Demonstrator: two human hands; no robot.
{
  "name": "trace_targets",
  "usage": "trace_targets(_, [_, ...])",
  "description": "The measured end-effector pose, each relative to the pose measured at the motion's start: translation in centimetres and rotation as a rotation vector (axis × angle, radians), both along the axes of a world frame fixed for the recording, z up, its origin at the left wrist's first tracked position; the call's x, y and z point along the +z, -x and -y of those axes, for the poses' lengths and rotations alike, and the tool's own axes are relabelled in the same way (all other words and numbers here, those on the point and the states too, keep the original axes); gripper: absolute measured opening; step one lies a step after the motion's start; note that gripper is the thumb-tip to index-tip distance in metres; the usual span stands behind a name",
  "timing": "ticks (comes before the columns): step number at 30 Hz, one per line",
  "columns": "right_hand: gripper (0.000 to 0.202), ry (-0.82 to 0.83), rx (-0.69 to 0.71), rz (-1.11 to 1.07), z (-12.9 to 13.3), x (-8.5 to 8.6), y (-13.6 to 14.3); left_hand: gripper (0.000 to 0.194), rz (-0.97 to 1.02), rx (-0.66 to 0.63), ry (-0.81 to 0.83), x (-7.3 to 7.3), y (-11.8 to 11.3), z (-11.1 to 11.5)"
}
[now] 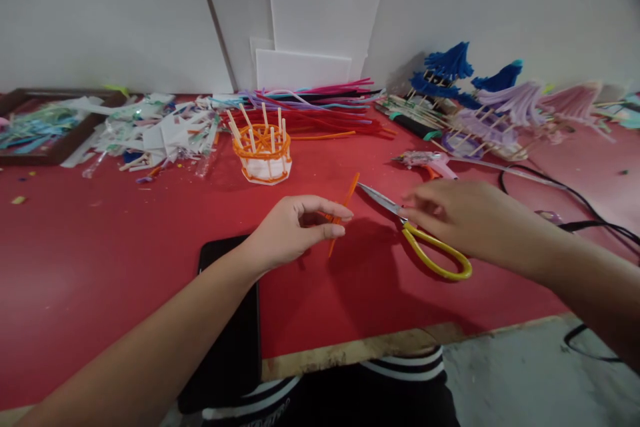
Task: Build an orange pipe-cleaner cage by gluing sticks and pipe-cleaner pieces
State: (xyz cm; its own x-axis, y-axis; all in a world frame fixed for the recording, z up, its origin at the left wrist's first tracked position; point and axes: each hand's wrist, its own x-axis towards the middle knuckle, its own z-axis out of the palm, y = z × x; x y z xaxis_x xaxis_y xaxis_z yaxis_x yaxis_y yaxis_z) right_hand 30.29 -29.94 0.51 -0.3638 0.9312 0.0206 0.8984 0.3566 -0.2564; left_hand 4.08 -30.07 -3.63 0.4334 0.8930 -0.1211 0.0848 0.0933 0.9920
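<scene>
My left hand [295, 230] pinches a short piece of orange pipe cleaner [351, 190] between thumb and fingers, above the red table. Its ends stick out above and below the fingertips. My right hand [455, 213] is over a pair of scissors [437, 257] with yellow handles, its thumb beside the pivot and its fingers curled. The blades point up and left toward the pipe cleaner. One handle loop shows; the other is hidden under the hand, and whether the fingers grip it cannot be seen. Beyond my left hand stands a small round orange-and-white frame [265, 163] with upright sticks.
A black phone or tablet [230, 333] lies under my left forearm. Behind are scraps [165, 133], a brown tray [65, 147] and many pipe cleaners [330, 120]. To the right are a pink glue gun [433, 161], a black cable [575, 193] and blue-roofed stick models [447, 63].
</scene>
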Motion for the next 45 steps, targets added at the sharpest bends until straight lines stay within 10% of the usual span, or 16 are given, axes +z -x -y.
trace_targets(4, [0.039, 0.34, -0.21, -0.932, -1.7, -0.9, 5.0, 0.016, 0.015, -0.053, -0.011, 0.3, 0.1, 0.1])
trace_targets(11, [0.046, 0.654, -0.239, -1.569, -2.4, -3.8, 8.0, 0.018, 0.091, -0.021, -0.011, -0.2, 0.2, -0.1])
trace_targets(21, [0.031, 0.524, -0.224, -1.554, -1.4, -4.1, 7.1, 0.058, 0.126, 0.301, 0.14, 0.0, -0.1, -0.3])
trace_targets(45, [0.033, 0.864, -0.197, -1.434, -0.2, -4.6, 7.5, 0.043, 0.014, 0.12, 0.03, 0.0, -0.4, 0.2])
